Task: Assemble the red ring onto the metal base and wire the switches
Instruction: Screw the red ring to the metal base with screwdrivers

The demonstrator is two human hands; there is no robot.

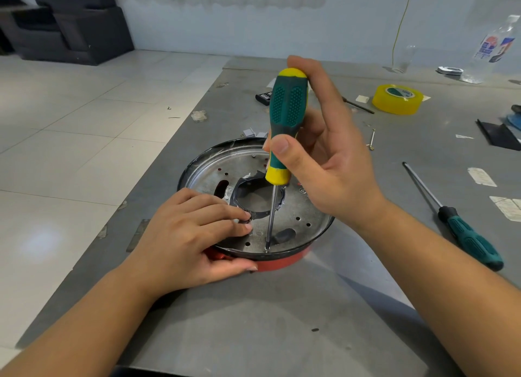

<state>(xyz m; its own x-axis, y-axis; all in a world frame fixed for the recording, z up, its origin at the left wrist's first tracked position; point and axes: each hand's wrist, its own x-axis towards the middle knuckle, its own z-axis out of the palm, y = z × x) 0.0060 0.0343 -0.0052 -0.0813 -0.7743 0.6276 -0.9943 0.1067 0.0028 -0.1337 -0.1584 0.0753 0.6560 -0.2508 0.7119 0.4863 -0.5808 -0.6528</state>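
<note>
The round metal base (208,176) lies on the grey table, seated on the red ring (279,262), which shows only under its near rim. My right hand (318,151) grips a green and yellow screwdriver (286,114) upright. Its tip stands on a screw (266,249) at the base's near edge. My left hand (191,235) rests on the base's left side, fingers straight across the plate, thumb against the red ring. A small dark part sits under its fingertips; what it is I cannot tell.
A second green-handled screwdriver (456,221) lies on the table (253,320) to the right. A roll of yellow tape (397,99), a plastic bottle (493,38), a black sheet (499,134) and small loose parts lie at the back. The table's left edge borders the tiled floor (70,137).
</note>
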